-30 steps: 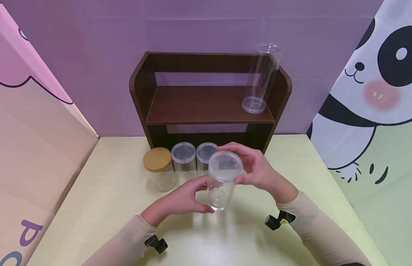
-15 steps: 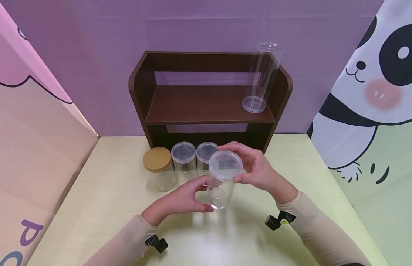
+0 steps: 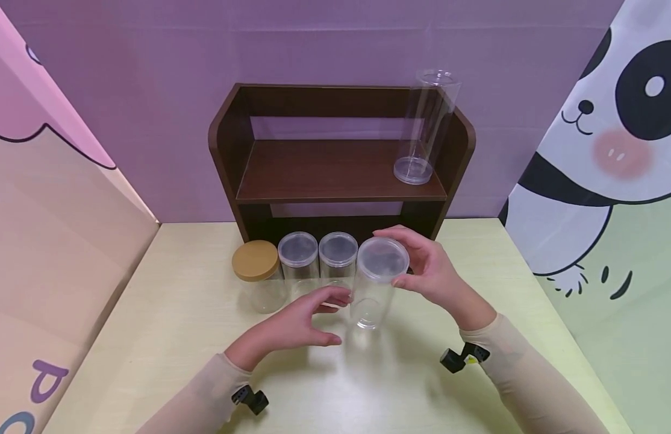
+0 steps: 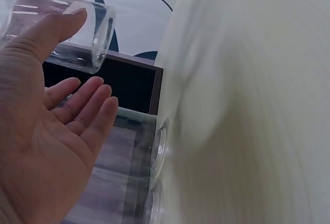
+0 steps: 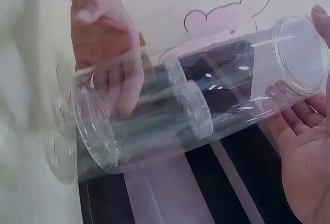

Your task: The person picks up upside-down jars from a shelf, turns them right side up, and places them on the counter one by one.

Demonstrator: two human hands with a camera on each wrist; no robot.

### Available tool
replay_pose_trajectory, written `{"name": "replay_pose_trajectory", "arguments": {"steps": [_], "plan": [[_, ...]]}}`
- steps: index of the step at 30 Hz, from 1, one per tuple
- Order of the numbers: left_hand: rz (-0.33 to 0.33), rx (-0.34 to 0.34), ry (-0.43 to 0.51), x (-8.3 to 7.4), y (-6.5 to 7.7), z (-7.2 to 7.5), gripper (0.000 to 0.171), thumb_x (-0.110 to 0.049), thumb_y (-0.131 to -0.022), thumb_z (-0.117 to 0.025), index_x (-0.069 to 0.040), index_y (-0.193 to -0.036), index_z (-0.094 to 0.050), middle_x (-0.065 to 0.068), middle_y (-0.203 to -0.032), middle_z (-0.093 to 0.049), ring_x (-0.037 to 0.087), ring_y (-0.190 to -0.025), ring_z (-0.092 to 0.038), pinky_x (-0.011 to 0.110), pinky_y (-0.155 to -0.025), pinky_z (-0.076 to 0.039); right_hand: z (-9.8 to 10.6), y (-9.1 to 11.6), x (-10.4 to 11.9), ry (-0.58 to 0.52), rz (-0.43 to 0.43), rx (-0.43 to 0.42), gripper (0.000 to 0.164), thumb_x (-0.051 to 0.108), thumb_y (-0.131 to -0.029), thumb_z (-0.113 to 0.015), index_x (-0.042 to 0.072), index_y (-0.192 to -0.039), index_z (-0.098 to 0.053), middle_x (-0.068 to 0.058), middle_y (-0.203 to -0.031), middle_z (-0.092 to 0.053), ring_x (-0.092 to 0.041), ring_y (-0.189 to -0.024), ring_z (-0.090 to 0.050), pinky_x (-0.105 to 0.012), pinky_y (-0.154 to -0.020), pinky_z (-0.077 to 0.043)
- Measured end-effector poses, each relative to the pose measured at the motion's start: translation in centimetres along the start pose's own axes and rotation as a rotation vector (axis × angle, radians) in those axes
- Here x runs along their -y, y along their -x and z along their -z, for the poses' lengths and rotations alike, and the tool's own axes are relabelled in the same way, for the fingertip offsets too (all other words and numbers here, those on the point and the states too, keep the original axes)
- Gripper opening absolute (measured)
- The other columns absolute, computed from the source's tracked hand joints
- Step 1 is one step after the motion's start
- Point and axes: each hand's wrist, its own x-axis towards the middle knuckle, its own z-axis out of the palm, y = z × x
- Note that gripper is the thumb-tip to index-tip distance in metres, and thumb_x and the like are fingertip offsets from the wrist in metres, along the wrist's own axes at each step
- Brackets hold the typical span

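With our right hand [image 3: 432, 266] we grip a tall clear cylindrical jar [image 3: 374, 290] near its translucent lid [image 3: 383, 255], above the pale yellow table [image 3: 335, 392]. Our left hand [image 3: 292, 324], loosely spread beside it, holds nothing. If our single grip slips, the jar could drop or knock the neighbouring clear lidded jar [image 3: 338, 260].

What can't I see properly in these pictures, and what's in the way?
- Head view: the bottom of the brown shelf, mostly behind the row of jars and the right hand.
- Head view: part of the panda, cut off by the right edge.
- Left wrist view: the top of the held jar, cut off by the left edge.
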Motion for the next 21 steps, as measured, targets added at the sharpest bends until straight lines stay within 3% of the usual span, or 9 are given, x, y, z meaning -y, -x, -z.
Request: {"name": "replay_pose_trajectory", "arguments": {"steps": [9, 15, 21], "plan": [[-0.026, 0.006, 0.001, 0.7, 0.5, 0.3, 0.075, -0.004, -0.092, -0.089, 0.001, -0.156, -0.051, 0.02, -0.156, -0.058, 0.035, -0.146, -0.056, 0.057, -0.123, -0.046, 1.0, 0.1, -1.3, 0.078, 0.01, -0.099, 0.081, 0.036, -0.093, -0.093, -0.012, -0.147, -0.057, -0.003, -0.141, -0.066, -0.023, -0.126, -0.065, -0.03, -0.11, -0.055], [-0.03, 0.005, -0.004, 0.7, 0.6, 0.4, 0.073, -0.005, -0.092, -0.089, -0.005, -0.156, -0.054, 0.02, -0.156, -0.058, 0.033, -0.145, -0.057, 0.054, -0.123, -0.047, 1.3, 0.0, -2.2, 0.122, -0.022, -0.178, 0.07, 0.013, -0.092, -0.093, -0.01, -0.148, -0.057, -0.002, -0.14, -0.065, -0.022, -0.129, -0.061, -0.028, -0.115, -0.051], [-0.026, 0.01, -0.005, 0.7, 0.7, 0.5, 0.073, -0.007, -0.093, -0.09, -0.002, -0.156, -0.053, 0.021, -0.155, -0.059, 0.036, -0.145, -0.057, 0.055, -0.122, -0.047, 1.4, -0.4, -2.6, 0.155, -0.05, -0.226, 0.067, -0.007, -0.089, -0.088, -0.01, -0.149, -0.058, -0.006, -0.14, -0.065, -0.021, -0.129, -0.062, -0.028, -0.117, -0.05]]}}
